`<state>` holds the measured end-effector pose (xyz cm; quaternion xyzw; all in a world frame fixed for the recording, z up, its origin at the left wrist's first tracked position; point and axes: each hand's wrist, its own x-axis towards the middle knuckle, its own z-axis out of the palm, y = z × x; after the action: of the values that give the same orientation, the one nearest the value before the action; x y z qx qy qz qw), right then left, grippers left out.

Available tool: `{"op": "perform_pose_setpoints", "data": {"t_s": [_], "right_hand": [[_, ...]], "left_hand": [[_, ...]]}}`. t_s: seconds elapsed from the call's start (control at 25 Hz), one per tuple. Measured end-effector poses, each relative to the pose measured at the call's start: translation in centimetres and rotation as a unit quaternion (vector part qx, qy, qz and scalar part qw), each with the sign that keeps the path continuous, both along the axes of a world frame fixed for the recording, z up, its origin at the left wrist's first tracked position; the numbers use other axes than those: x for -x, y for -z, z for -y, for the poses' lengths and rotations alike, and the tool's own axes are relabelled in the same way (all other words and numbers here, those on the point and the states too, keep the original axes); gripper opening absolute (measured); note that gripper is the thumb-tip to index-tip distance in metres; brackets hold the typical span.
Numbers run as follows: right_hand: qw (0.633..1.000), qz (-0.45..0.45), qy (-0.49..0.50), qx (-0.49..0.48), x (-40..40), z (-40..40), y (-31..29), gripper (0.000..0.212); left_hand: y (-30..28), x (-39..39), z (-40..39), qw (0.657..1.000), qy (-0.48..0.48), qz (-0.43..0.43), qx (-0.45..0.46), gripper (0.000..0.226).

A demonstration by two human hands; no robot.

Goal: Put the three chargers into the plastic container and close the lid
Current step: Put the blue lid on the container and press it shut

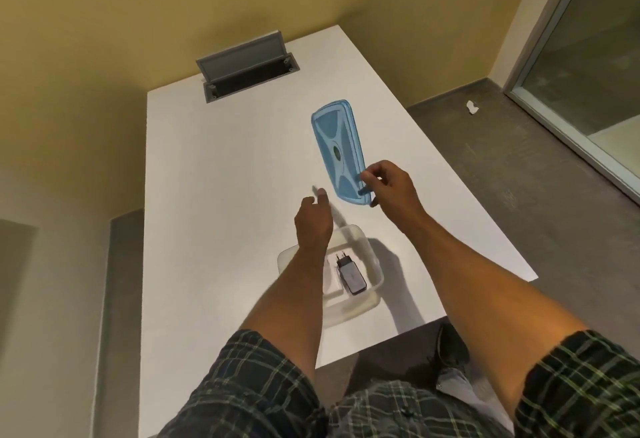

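Observation:
A clear plastic container (375,276) stands on the white table near its front edge. Inside lie a dark grey charger (351,276) with its plug pins pointing away from me and a white charger (331,273) beside it; my left forearm covers the container's left part. My right hand (389,190) is shut on the near end of the translucent blue lid (337,146), holding it tilted above the table beyond the container. My left hand (313,221) hovers over the container's far rim with fingers apart, holding nothing.
An open grey cable hatch (246,65) is set into the table's far end (207,178). The yellow wall is behind it. Grey floor and a glass door (588,67) lie to the right. A shoe (450,344) shows under the table edge.

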<state>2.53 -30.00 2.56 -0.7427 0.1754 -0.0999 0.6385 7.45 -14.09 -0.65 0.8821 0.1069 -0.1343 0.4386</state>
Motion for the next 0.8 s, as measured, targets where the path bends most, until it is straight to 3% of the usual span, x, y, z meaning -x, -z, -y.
{"op": "perform_pose_setpoints", "data": {"t_s": [0.08,0.24,0.36,0.44,0.56,0.68,0.8], "right_hand": [[0.995,0.001,-0.049,-0.088,-0.2,-0.9,-0.4,0.012],[0.977,-0.013,-0.106,-0.187,0.4,-1.7,0.3,0.008],[0.969,-0.048,-0.158,-0.183,1.0,-1.9,1.3,0.016],[0.965,-0.075,-0.208,-0.138,1.4,-2.0,1.8,0.025],[0.961,-0.106,-0.221,-0.125,2.0,-1.6,2.6,0.036],[0.968,-0.129,-0.124,-0.175,2.3,-0.6,3.4,0.053],[0.973,-0.195,-0.091,-0.087,2.1,0.3,4.7,0.05]], "left_hand": [[-0.5,-1.1,-1.4,0.988,-0.065,-0.066,0.123,0.049],[-0.8,-1.6,-4.8,0.871,-0.218,-0.19,0.398,0.012],[-0.8,-0.9,-6.7,0.772,-0.259,-0.222,0.536,0.025],[-0.9,-0.5,-7.4,0.75,-0.254,-0.203,0.576,0.03],[-0.8,-0.3,-9.2,0.801,-0.245,-0.183,0.515,0.021],[-0.3,0.1,-11.6,0.87,-0.209,-0.187,0.404,0.014],[0.7,1.3,-13.2,0.913,-0.165,-0.204,0.312,0.018]]}}
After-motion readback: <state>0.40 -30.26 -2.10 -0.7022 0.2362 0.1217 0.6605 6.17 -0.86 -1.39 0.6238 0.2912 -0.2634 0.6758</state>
